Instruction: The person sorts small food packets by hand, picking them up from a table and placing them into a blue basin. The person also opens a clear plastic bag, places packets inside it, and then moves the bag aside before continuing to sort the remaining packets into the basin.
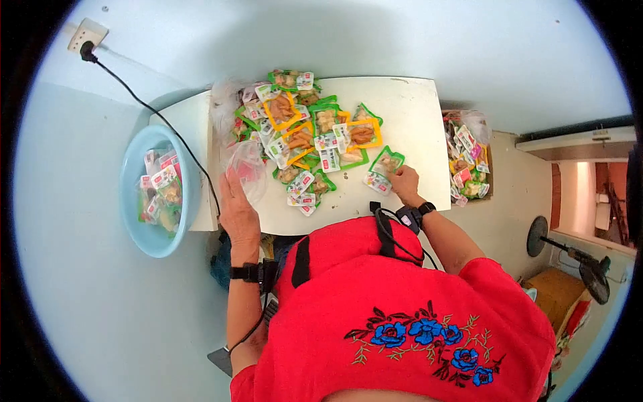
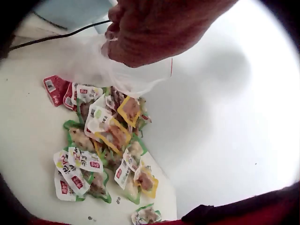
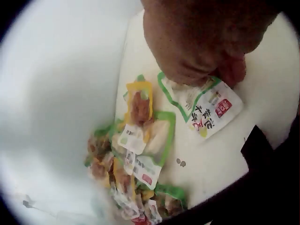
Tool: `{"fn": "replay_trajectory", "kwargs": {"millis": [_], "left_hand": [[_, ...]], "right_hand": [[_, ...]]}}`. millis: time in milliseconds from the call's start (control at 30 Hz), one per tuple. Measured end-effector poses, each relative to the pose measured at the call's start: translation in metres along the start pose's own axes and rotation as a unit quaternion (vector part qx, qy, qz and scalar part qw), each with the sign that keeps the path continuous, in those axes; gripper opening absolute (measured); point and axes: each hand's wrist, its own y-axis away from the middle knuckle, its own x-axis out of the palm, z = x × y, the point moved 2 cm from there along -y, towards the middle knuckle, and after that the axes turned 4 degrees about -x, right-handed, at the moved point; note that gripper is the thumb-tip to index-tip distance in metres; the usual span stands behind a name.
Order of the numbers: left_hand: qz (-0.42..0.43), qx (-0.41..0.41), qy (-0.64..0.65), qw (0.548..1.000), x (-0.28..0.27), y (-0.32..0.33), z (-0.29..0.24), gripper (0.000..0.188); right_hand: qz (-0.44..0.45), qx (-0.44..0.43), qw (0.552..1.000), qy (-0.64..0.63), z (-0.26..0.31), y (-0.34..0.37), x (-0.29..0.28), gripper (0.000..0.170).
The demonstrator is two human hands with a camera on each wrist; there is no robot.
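Observation:
My left hand [image 1: 240,213] grips the rim of a thin clear plastic bag [image 1: 246,173] at the table's left side. In the left wrist view, that hand [image 2: 161,33] is above the crumpled bag [image 2: 126,79]. To the right, my right hand [image 1: 406,185] pinches a green-edged snack packet [image 1: 387,163] with a white label, near the table's front edge. The right wrist view shows this hand [image 3: 201,42] covering the upper part of the packet [image 3: 211,115]. Between the hands lies a heap of snack packets [image 1: 295,144], some edged in green, others in yellow.
A light blue basin [image 1: 127,201] with several packets stands at the left, and a black power cord [image 1: 151,107] runs down beside it from the wall socket [image 1: 87,35]. Right of the white table [image 1: 402,100] is a box of packets [image 1: 469,157]. A fan [image 1: 593,278] stands farther right.

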Motion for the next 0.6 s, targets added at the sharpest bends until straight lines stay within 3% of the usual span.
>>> {"fn": "replay_trajectory", "kwargs": {"millis": [67,100,200,300,400,433,600], "left_hand": [[0.055,-0.025,0.0,0.998,0.017,0.004,0.002,0.077],[0.074,-0.025,0.016,0.997,0.025,0.007,0.0,0.078],[0.127,-0.033,0.056,0.99,0.047,0.015,-0.006,0.082],[0.169,-0.055,0.074,0.981,0.059,0.018,-0.012,0.083],[0.157,-0.041,0.095,0.982,0.065,0.019,-0.015,0.084],[0.173,-0.049,0.094,0.979,0.066,0.02,-0.015,0.086],[0.214,-0.081,0.111,0.967,0.067,0.02,-0.019,0.088]], "right_hand": [[-0.067,-0.115,0.989,0.059,0.012,-0.005,-0.013,0.012],[-0.094,-0.117,0.988,0.032,0.01,-0.011,-0.015,0.01],[-0.073,-0.052,0.993,0.078,0.018,-0.016,-0.033,0.038],[-0.096,-0.191,0.958,0.189,0.042,-0.002,-0.039,0.057],[-0.04,-0.322,0.92,0.221,0.072,0.013,-0.04,0.072],[0.003,-0.302,0.919,0.255,0.082,0.017,-0.039,0.079],[0.004,-0.251,0.936,0.247,0.069,0.007,-0.014,0.082]]}}
